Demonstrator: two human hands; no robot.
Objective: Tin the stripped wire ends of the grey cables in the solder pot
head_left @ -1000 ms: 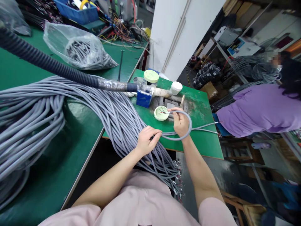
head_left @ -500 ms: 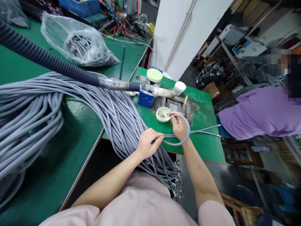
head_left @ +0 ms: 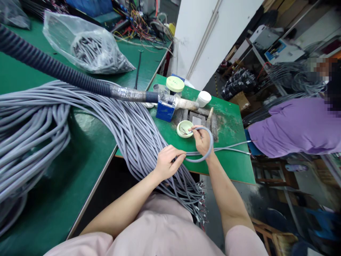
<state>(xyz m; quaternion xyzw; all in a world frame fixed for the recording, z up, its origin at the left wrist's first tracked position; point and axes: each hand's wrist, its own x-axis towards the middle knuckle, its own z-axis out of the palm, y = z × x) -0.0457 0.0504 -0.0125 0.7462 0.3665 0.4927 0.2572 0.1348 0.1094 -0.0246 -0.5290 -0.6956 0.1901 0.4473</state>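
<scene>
One cable (head_left: pixel 210 144), seen in the head view, is bent back in a loop by the right wrist, its stripped end turned toward ten o'clock. The bend seems meant to let the short wires dip into the green cup (head_left: pixel 182 136) while the rest stays out of it. Two more tails (head_left: pixel 231 145) cross the small table (head_left: pixel 237 169) toward three o'clock, perhaps laid apart to keep them clear of this end.

From the cup, the blue box (head_left: pixel 164 112) sits at ten o'clock, just under the hose (head_left: pixel 87 84), apparently propping its nozzle (head_left: pixel 189 104) beside the metal block (head_left: pixel 196 121); that suggests fumes are drawn off there. The white jar (head_left: pixel 204 99) stands between one and two o'clock. The bundle (head_left: pixel 130 128) sweeps from nine o'clock down past the left forearm, probably heaped there to stay within reach.

The right hand (head_left: pixel 203 142) has thumb and fingertips nearly together, grasping the cable just behind its stripped end, next to the cup's rim. At eight o'clock from it, the left hand (head_left: pixel 169 161) has thumb and forefinger closed at the tips, seemingly pinching the cable where the loop returns; whether its other fingers grip anything, I cannot tell.
</scene>
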